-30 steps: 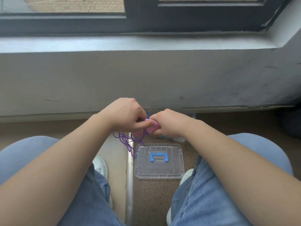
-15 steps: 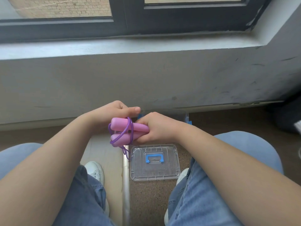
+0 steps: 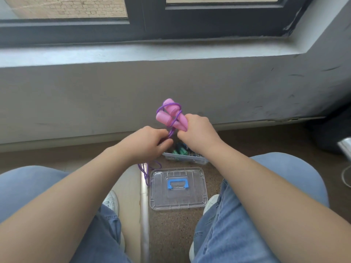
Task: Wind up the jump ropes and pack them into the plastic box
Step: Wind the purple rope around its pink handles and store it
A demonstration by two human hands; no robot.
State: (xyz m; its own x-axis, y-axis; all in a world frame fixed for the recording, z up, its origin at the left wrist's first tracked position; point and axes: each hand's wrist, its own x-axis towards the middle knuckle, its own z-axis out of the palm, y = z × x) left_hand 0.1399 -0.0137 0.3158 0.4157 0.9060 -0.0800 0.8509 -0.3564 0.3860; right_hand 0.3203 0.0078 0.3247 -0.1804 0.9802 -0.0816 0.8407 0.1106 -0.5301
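My right hand (image 3: 198, 132) grips the narrow ends of two pink jump rope handles (image 3: 169, 114), which point up and to the left with purple rope (image 3: 171, 107) looped around them. My left hand (image 3: 147, 143) pinches the purple rope just below the handles. The rope's loose tail (image 3: 146, 172) hangs down beside my left knee. A clear plastic box (image 3: 187, 158) stands on the floor under my hands, with green and blue items inside, partly hidden. Its clear lid (image 3: 177, 202) with a blue handle (image 3: 178, 184) lies flat in front of it.
A grey wall (image 3: 171, 88) under a window sill rises just behind the box. My knees in blue jeans flank the lid, white shoes (image 3: 112, 201) below. A metal floor strip (image 3: 144, 215) runs left of the lid. A dark object (image 3: 330, 135) sits at the far right.
The handles have swung from lying sideways to pointing upward, higher than before. My left hand has dropped below them onto the rope. The box now shows beneath my hands.
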